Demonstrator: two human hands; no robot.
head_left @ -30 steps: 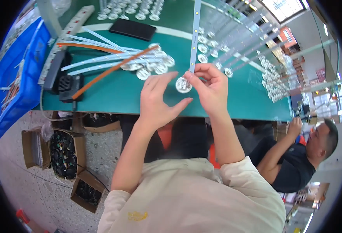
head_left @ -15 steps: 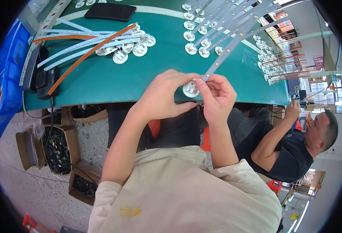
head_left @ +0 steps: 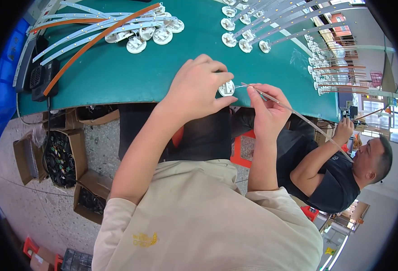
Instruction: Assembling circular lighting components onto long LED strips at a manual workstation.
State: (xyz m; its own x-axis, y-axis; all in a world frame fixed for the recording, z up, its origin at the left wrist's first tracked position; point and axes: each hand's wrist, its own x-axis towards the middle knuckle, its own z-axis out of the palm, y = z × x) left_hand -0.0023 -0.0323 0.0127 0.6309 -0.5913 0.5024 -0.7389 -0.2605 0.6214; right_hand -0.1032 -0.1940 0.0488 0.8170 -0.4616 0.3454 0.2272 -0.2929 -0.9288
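My left hand [head_left: 200,88] reaches over the front edge of the green table. Its curled fingers and thumb hold the rim of a small round white cap [head_left: 226,89] with parts inside. Thin wires run from this cap to the end of a narrow LED strip [head_left: 308,122]. My right hand [head_left: 269,108] pinches the strip close to that end, between thumb and fingers. Edge-on to me, the strip slants down to the right, across the view of a seated co-worker [head_left: 332,169].
At the left a pile of LED strips [head_left: 79,43] with white caps lies on the table [head_left: 185,34]. More capped strips [head_left: 289,20] stand in rows at the back right. A black adapter [head_left: 49,77] sits by the left edge. Cardboard boxes [head_left: 65,158] are on the floor.
The strip has swung from pointing up and away to slanting down to the right. My right hand has moved slightly right, apart from the cap, and my left fingers have closed round the cap.
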